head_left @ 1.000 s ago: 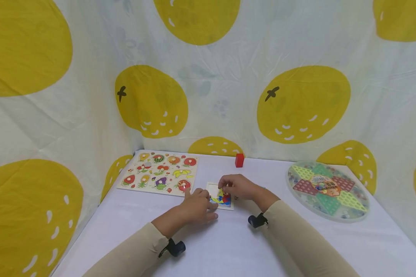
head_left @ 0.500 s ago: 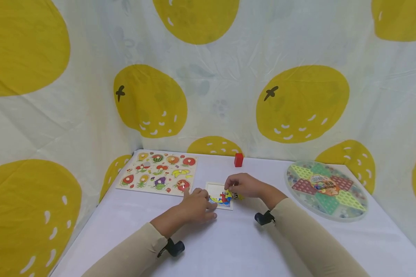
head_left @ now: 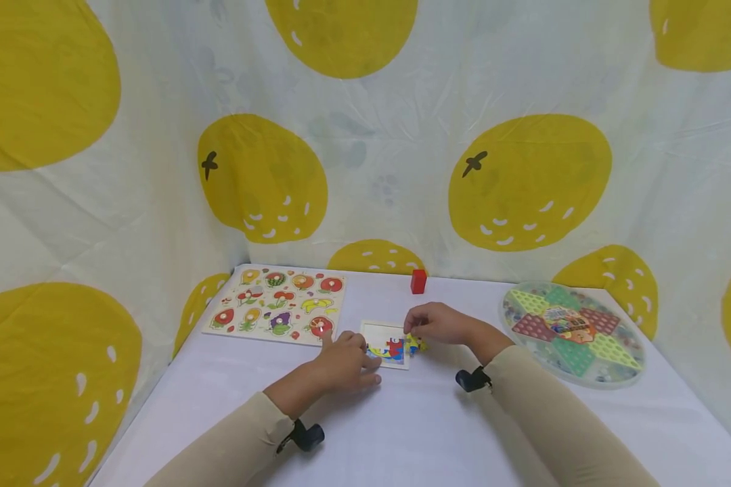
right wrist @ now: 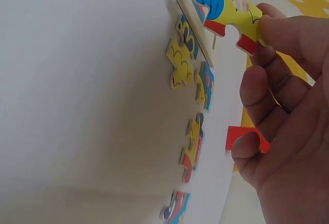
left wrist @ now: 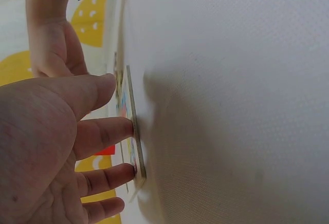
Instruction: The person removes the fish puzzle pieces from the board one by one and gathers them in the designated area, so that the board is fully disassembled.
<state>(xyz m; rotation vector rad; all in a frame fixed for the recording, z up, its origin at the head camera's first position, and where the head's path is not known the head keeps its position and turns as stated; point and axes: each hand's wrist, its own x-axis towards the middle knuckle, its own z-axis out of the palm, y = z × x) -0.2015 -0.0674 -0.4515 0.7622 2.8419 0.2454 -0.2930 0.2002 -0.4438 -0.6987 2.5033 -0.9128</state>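
A small jigsaw tray (head_left: 396, 366) with a pale wooden rim lies mid-table, a few red, blue and yellow pieces fitted along its lower side. My left hand (head_left: 344, 365) rests at its left side, fingers fairly straight; in the left wrist view two fingertips (left wrist: 126, 127) touch the tray. Just right of the tray, my right hand (head_left: 440, 323) pinches a yellow jigsaw piece (right wrist: 234, 19) with red and blue parts between thumb and fingers, held above the table. Several loose jigsaw pieces (right wrist: 181, 62) lie beneath it, beside the tray's edge.
A fruit peg puzzle board (head_left: 237, 331) lies at the back left. Behind the tray stands a red block (head_left: 418, 281). A round, clear-lidded game board (head_left: 572, 331) with a star pattern lies on the right. A curtain with yellow fruit prints encloses the table.
My right hand has moved right, from over the tray to just beyond its right edge, with the yellow piece in its fingers. More of the tray shows. My left hand stays put.
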